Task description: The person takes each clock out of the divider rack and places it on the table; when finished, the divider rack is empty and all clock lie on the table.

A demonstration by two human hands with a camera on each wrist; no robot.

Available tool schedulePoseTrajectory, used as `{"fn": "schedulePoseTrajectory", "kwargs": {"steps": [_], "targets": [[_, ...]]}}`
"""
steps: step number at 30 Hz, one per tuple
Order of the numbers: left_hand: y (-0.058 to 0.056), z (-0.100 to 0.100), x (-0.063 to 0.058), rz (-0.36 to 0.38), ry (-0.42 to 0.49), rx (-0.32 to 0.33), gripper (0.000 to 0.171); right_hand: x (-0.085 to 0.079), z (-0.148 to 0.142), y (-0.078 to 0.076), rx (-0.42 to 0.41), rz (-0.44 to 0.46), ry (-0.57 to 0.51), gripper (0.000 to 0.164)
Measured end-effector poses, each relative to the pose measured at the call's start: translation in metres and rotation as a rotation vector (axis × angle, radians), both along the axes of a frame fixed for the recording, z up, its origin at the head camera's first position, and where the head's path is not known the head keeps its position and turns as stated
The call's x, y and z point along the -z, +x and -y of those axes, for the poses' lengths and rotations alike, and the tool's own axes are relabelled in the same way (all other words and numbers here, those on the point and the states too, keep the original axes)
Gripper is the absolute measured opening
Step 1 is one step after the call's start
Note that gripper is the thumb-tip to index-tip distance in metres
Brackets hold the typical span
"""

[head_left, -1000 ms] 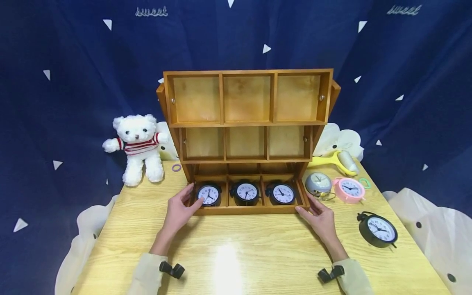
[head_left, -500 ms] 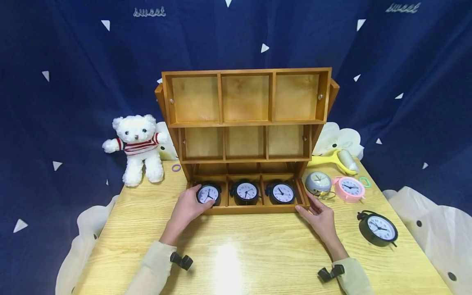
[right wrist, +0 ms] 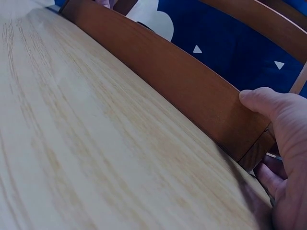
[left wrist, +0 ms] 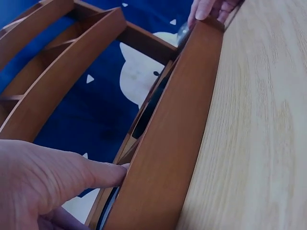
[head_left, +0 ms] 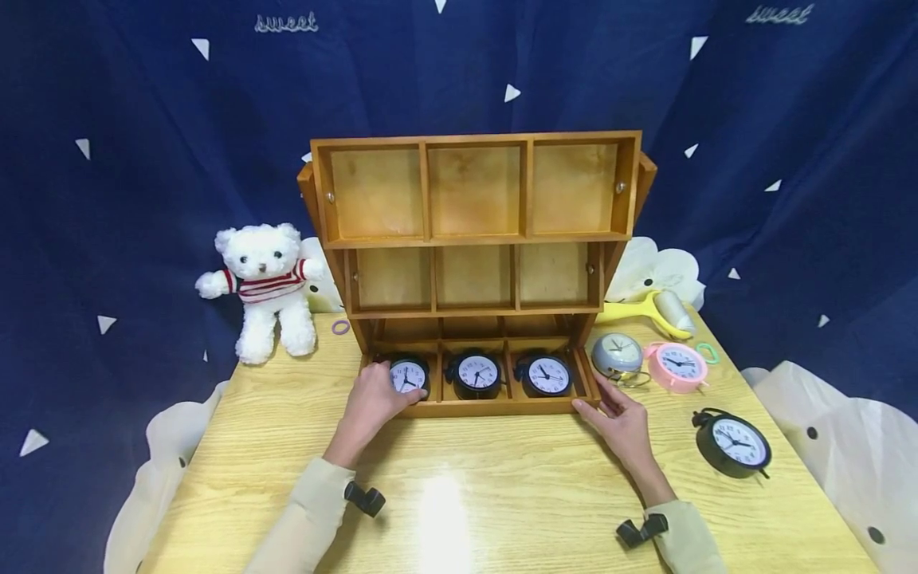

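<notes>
A tiered wooden storage box [head_left: 488, 409] stands unfolded, with three black alarm clocks in its bottom tray, one per compartment. My left hand [head_left: 371, 405] reaches over the tray's left end and holds the leftmost black alarm clock [head_left: 410, 373], thumb at its lower right edge and fingers at its upper left. In the left wrist view the thumb of the left hand [left wrist: 53, 177] dips behind the front board, where the clock is mostly hidden. My right hand [head_left: 622, 421] grips the tray's front right corner, its thumb on the front board [right wrist: 206, 105] in the right wrist view.
Right of the box are a grey clock [head_left: 617, 355], a pink alarm clock [head_left: 676, 368], another black alarm clock [head_left: 731, 443], a green ring [head_left: 707, 353] and a yellow-handled roller [head_left: 649, 311]. A white teddy bear [head_left: 265, 287] and a purple ring [head_left: 340, 327] are at left.
My left hand has moved right from the tray's left edge onto the leftmost clock and now holds it. The right hand stays at the corner. The view shifts slightly.
</notes>
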State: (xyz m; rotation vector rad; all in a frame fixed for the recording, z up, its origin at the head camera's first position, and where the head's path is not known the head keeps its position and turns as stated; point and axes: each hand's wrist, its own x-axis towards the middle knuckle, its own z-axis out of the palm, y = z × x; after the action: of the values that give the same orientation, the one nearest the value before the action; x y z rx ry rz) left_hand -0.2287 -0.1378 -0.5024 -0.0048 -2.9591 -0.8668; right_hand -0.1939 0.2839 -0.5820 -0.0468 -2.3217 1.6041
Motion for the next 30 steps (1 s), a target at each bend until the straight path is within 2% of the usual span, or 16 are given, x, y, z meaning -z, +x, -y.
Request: {"fn": "schedulePoseTrajectory", "kwargs": {"steps": [6, 13, 20, 26, 30], "targets": [[-0.001, -0.002, 0.000, 0.007, -0.006, -0.025, 0.064, 0.000, -0.001, 0.001, -0.004, 0.000, 0.006, 0.064], [0.000, -0.004, 0.001, 0.020, -0.030, -0.061, 0.067, 0.002, -0.002, 0.000, -0.002, -0.014, 0.002, 0.064], [0.002, -0.008, 0.000, 0.047, -0.049, -0.091, 0.057, 0.003, -0.002, -0.001, -0.003, -0.016, 0.004, 0.064], [0.002, -0.010, 0.007, -0.026, -0.059, -0.119, 0.062, 0.003, -0.002, 0.000, -0.001, -0.028, -0.002, 0.064], [0.001, -0.011, 0.016, -0.103, -0.079, -0.132, 0.075, 0.004, -0.002, -0.001, -0.009, -0.038, -0.013, 0.063]]}}
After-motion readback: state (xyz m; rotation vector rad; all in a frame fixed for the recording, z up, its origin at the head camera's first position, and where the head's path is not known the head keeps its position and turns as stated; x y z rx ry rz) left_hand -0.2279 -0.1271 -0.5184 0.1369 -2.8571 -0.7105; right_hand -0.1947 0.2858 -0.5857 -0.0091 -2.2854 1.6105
